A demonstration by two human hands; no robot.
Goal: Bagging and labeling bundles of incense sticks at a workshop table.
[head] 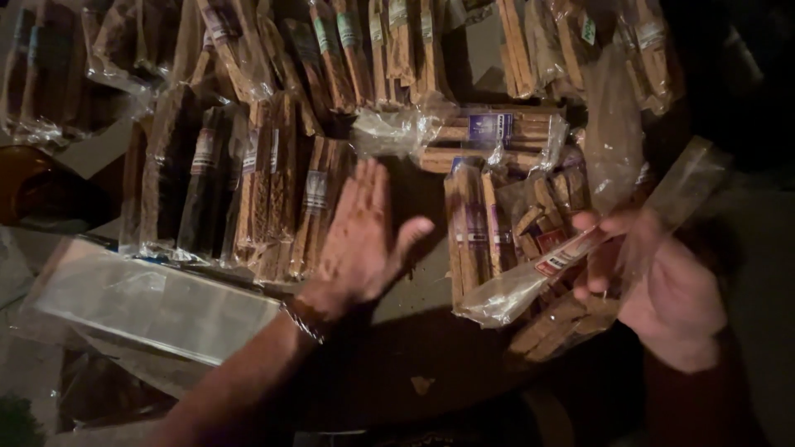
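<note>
My left hand (pixel 362 236) hovers flat with fingers spread over rows of clear packets of brown wooden sticks (pixel 273 186), holding nothing. My right hand (pixel 662 281) grips a clear plastic packet (pixel 563 261) with a red and white label, which slants from lower left up to the right. Loose short wooden pieces (pixel 542 219) lie in a heap just behind that packet.
More bagged stick bundles (pixel 397 50) fill the back of the dark surface. A stack of empty clear plastic sleeves (pixel 149 302) lies at the lower left. A crumpled clear bag (pixel 393 128) sits near the middle. A brown rounded object (pixel 33 186) is at the far left.
</note>
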